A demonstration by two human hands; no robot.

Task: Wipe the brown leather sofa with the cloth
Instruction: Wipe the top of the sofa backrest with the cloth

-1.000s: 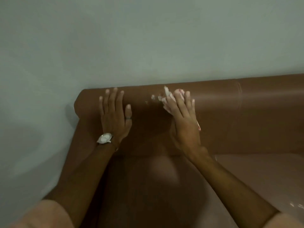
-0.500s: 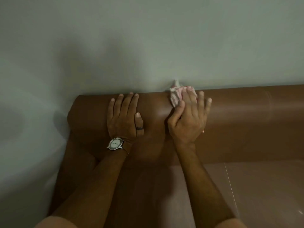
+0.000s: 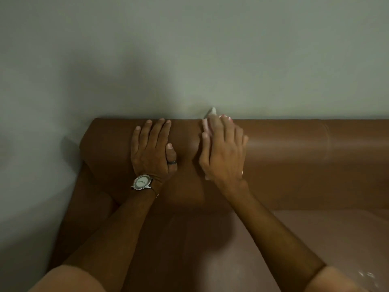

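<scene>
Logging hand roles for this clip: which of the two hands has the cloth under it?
The right hand: bits of the pale cloth show past its fingertips on the sofa backrest. The left hand, with wristwatch, lies bare.

A pale grey-green wall (image 3: 189, 55) fills the upper frame; a wristwatch (image 3: 142, 182) shows below.

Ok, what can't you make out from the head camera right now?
- Pale cloth: mostly hidden under the right hand; only edges show.
- Brown leather sofa: cut off by the right and bottom edges.
- Round silver wristwatch dial: too small to read.
</scene>
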